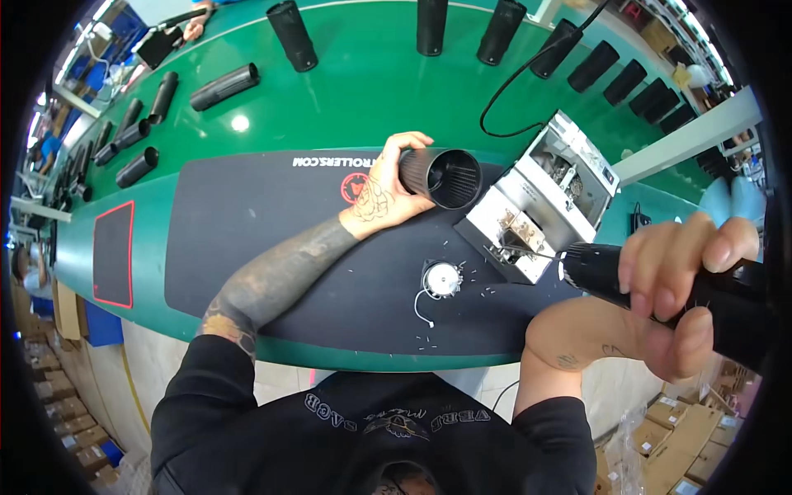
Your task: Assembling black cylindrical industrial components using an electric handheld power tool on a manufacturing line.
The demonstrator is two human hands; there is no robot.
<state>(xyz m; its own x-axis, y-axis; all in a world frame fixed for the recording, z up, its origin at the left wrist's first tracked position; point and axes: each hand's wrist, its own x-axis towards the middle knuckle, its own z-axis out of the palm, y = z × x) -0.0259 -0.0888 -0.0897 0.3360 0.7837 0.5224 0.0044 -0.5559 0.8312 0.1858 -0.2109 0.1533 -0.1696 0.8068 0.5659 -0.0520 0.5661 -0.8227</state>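
Note:
My left hand (388, 183) is wrapped round a black cylindrical housing (452, 180), whose open, ribbed end faces right and toward me. In my right hand (681, 280), close to the camera, is a black electric screwdriver (596, 268). Its thin bit points left, and the tip is at the front of a metal screw feeder (528, 235); I cannot tell whether a screw sits on it. On the dark mat between my arms lies a small round motor (443, 280) with a white cable and plug. Several tiny screws are scattered around it.
Black cylinders stand along the far side of the green table (355, 103), and others lie at the left. A black cable (503, 103) loops behind the feeder. A pale post (693, 136) rises at the right. Another person's hand (195, 30) is at the far left.

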